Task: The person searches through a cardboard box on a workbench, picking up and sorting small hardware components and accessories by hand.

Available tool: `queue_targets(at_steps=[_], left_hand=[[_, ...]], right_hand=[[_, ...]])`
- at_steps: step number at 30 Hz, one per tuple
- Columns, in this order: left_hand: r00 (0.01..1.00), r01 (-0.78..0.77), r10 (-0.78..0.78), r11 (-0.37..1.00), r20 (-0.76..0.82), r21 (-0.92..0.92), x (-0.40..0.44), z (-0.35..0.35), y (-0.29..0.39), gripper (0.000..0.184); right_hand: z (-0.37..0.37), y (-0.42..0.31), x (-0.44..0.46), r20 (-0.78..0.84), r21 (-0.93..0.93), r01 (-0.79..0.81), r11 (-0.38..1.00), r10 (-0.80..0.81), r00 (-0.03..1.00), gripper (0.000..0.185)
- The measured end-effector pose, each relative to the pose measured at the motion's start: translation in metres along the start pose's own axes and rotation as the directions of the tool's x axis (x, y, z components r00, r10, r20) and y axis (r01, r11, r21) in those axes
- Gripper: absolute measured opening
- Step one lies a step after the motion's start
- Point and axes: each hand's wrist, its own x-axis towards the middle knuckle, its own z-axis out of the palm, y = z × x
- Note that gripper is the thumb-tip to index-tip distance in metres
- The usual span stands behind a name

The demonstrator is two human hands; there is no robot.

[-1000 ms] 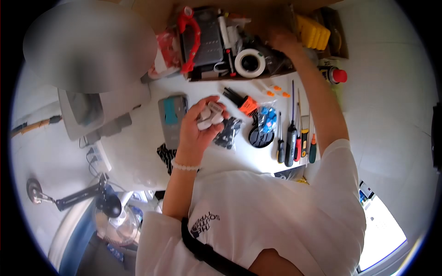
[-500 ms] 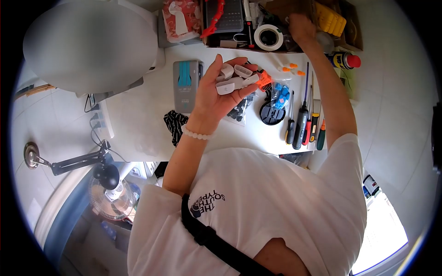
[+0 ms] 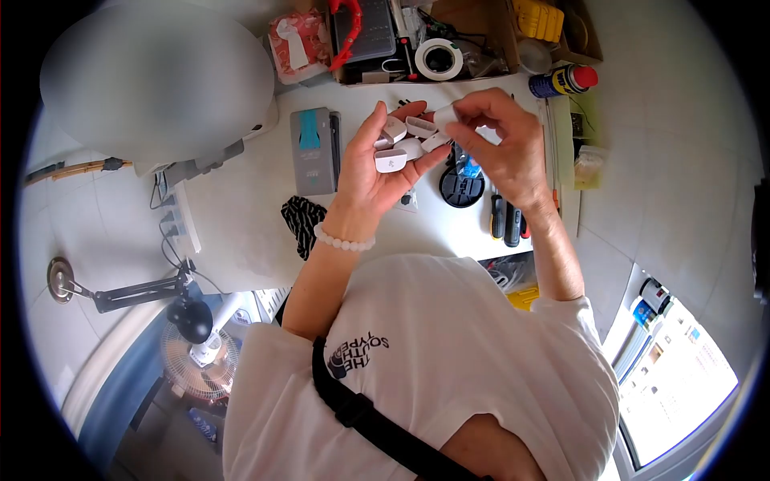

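My left hand (image 3: pixel 362 178) is palm up above the table, its fingers curled around several small white plastic pieces (image 3: pixel 391 161), some hollow and cap-like. Close beside it, my right hand (image 3: pixel 513 148) pinches another white plastic piece (image 3: pixel 446 117) between thumb and fingers at the edge of the pile. What exactly the pieces are does not show. Below the right hand, a black round lid (image 3: pixel 462 191) lies on the table, with a blue item in a clear bag (image 3: pixel 468 165) partly hidden by the fingers.
A cardboard box (image 3: pixel 501 36) at the back holds a white tape roll (image 3: pixel 439 60) and a yellow case (image 3: pixel 539 20). A spray can (image 3: pixel 557 82) lies right. Screwdrivers (image 3: pixel 512 223) are beside my right wrist. A grey box (image 3: pixel 314 160) and striped cloth (image 3: pixel 302 226) lie left.
My right hand has come out of the cardboard box and moved toward me to my left hand, where it now pinches a white piece. My left hand still holds the pile.
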Motion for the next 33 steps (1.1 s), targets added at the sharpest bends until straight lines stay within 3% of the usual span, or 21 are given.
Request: queue_targets(at_steps=[3,7,9,13,17,20,21,23,26,30,33], left_hand=[[1.0,0.023,-0.022,1.0,-0.015,0.012,-0.003,0.002,-0.007,0.042],[0.999,0.053,-0.053,0.998,-0.011,0.031,-0.005,-0.003,-0.011,0.038],[0.997,0.063,-0.064,0.998,0.033,0.021,-0.005,-0.008,-0.011,0.038],[0.998,0.043,-0.041,0.998,-0.043,0.042,-0.008,-0.011,-0.009,0.039],[0.999,-0.019,0.024,0.992,-0.041,0.125,-0.006,-0.006,-0.009,0.049],[0.998,-0.011,0.014,0.999,-0.055,0.042,-0.003,-0.012,-0.007,0.059],[0.995,-0.025,0.026,1.0,-0.093,0.008,-0.003,-0.01,-0.006,0.053],[0.979,-0.05,0.052,0.999,-0.199,0.015,0.004,-0.021,-0.005,0.046],[0.99,-0.043,0.056,0.994,-0.132,0.1,0.007,-0.026,-0.004,0.041],[0.989,-0.036,0.043,0.998,-0.141,0.052,0.014,-0.043,0.0,0.038],[0.987,-0.047,0.042,0.998,-0.154,-0.029,0.023,-0.056,0.001,0.037]], right_hand=[[0.012,0.005,-0.012,-0.056,-0.148,0.172,0.974,-0.182,0.982,0.02],[0.028,0.01,-0.022,-0.097,-0.091,0.194,0.977,-0.202,0.975,0.017],[0.03,0.009,-0.025,-0.042,-0.101,0.232,0.967,-0.237,0.971,0.016],[0.037,0.023,-0.025,-0.022,-0.19,0.342,0.92,-0.352,0.936,0.019],[0.049,0.03,-0.029,0.048,-0.411,0.417,0.811,-0.438,0.898,0.023],[0.06,0.038,-0.031,0.046,-0.444,0.436,0.783,-0.466,0.883,0.028],[0.062,0.038,-0.031,0.059,-0.468,0.45,0.76,-0.482,0.874,0.029],[0.067,0.042,-0.031,0.087,-0.511,0.466,0.723,-0.496,0.864,0.03],[0.075,0.047,-0.03,0.097,-0.542,0.438,0.717,-0.464,0.88,0.041],[0.081,0.055,-0.029,0.165,-0.552,0.425,0.717,-0.406,0.899,0.042],[0.076,0.052,-0.021,0.19,-0.408,0.377,0.832,-0.326,0.926,0.048]])
